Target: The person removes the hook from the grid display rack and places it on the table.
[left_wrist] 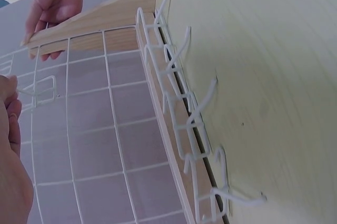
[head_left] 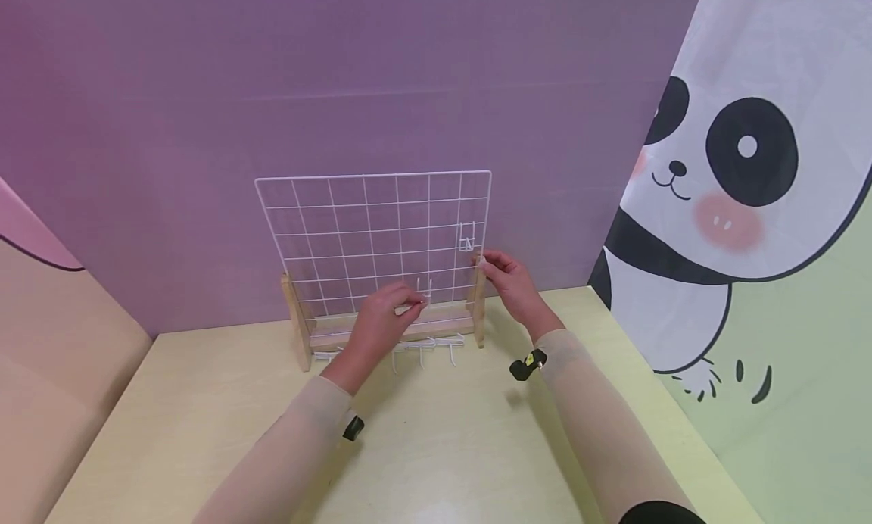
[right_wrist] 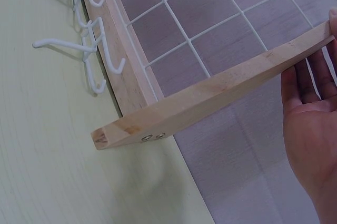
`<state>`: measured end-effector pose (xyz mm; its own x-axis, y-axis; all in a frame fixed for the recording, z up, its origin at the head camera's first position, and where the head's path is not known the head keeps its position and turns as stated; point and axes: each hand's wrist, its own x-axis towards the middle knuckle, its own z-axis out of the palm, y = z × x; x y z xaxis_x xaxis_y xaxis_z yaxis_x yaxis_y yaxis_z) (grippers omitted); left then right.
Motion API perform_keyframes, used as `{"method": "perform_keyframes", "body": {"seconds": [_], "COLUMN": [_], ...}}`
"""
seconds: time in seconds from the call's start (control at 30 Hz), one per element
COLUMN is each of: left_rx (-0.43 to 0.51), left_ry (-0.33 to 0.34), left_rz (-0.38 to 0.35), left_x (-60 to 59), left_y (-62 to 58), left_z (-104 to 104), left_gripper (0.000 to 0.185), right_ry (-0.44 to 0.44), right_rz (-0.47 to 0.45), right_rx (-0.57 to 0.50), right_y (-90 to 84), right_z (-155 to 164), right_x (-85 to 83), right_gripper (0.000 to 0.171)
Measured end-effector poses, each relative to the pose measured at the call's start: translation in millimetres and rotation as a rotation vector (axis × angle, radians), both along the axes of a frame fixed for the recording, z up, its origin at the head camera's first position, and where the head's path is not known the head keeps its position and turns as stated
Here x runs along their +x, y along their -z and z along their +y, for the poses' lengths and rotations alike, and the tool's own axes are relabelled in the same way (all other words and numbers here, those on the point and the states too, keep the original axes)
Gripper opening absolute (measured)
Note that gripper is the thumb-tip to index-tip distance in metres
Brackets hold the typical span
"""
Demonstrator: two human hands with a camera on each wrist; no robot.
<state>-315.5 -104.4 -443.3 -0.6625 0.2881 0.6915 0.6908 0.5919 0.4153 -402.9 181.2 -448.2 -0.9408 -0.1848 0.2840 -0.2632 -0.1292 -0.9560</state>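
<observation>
Pinching white hook (head_left: 424, 291) against grid (head_left: 354, 229)

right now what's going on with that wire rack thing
A person is fitting a white wire hook onto a white wire grid standing in a wooden stand. The left hand pinches the hook low on the grid; the right hand steadies the stand's right post. More hooks lie along the base.

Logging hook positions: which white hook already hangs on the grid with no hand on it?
The hook high on the grid's right side. The lower one is pinched by the left hand; the others lie at the wooden base.
</observation>
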Motion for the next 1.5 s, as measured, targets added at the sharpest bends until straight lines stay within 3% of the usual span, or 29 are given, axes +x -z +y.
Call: {"method": "perform_keyframes", "body": {"seconds": [0.2,0.47,0.73,1.23,1.5], "left_rx": [0.001,0.074,0.048,0.049,0.005], "left_ry": [0.014,0.044,0.022,0.001,-0.032], "left_rz": [-0.017,-0.082,-0.121,-0.06,-0.036], "left_x": [3.9,11.0,17.4,30.0,35.0], "left_y": [-2.3,-5.8,-5.2,1.7,5.6], "left_z": [-9,-23,-35,-64,-81], "left_gripper": [0.008,0.012,0.011,0.014,0.019], "right_ry": [0.006,0.007,0.011,0.019,0.014], "right_rz": [-0.006,0.001,-0.015,0.002,0.0], "right_rx": [0.014,0.013,-0.011,0.005,-0.001], "right_y": [-0.9,0.2,2.1,1.3,2.4], "right_z": [2,3,4,1,0], "right_x": [0.6,-1.8,-0.8,-1.2,-3.2], "right_gripper": [0.035,0.038,0.034,0.03,0.031]}}
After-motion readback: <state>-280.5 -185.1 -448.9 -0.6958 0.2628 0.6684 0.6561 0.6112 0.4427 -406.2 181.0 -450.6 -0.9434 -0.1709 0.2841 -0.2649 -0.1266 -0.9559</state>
